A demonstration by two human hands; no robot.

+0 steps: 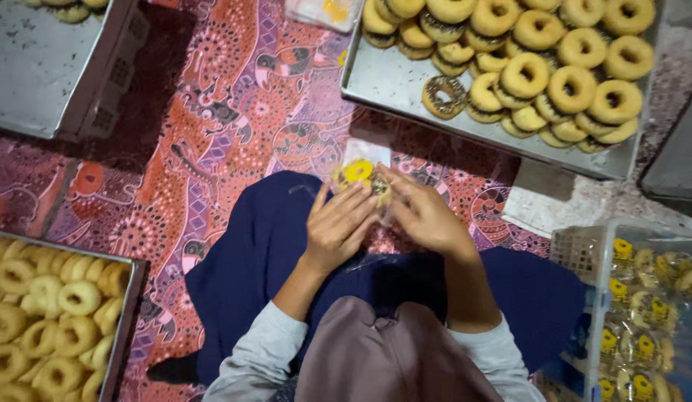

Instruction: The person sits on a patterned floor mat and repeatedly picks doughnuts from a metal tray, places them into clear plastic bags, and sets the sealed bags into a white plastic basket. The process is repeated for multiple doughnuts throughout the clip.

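Warm, fairly dim indoor light falls from above. The doughnuts (pixel 554 67) at upper right are brightest; the tray (pixel 405 85) gives a dull sheen. The lap at bottom centre lies in shadow. The hands (pixel 383 212) are slightly soft, corners darker.

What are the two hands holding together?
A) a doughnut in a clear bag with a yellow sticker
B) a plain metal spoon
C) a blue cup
A: the left hand and right hand both grip a bagged doughnut with a yellow sticker.
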